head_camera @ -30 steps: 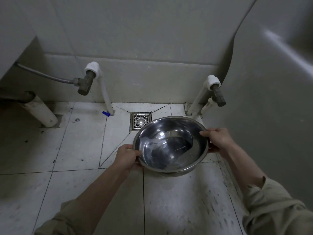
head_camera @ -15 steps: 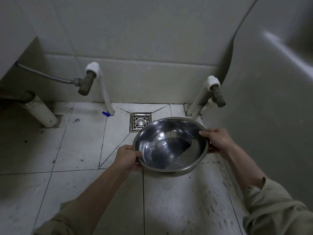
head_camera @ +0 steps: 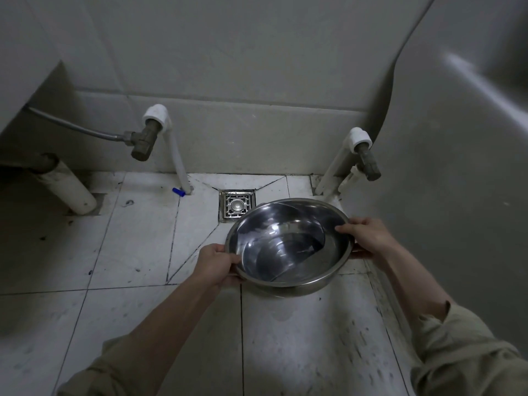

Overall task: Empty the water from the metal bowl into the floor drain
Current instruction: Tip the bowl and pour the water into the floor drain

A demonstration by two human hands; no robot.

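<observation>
1. My left hand grips the near-left rim of the metal bowl, thumb over the edge and fingers curled beneath it.
2. My right hand grips the opposite rim on the right side, thumb lying on the inner lip and the other fingers wrapped under the outside.
3. I hold the bowl between both hands, off the white floor tiles, casting a soft shadow on the tile below it.
4. A shallow pool of water sits in the bottom of the bowl, its edge showing as a curved line against the shiny wall.
5. The square metal floor drain lies in the floor just beyond the bowl's far-left rim, close to the back wall; from my view the rim overlaps the drain's near-right corner.
6. A brass valve with a braided hose stands left of the drain, and a second valve stands to its right.
7. A small blue piece lies at the foot of the left white pipe.
8. My olive sleeves are pushed up along both forearms.
</observation>
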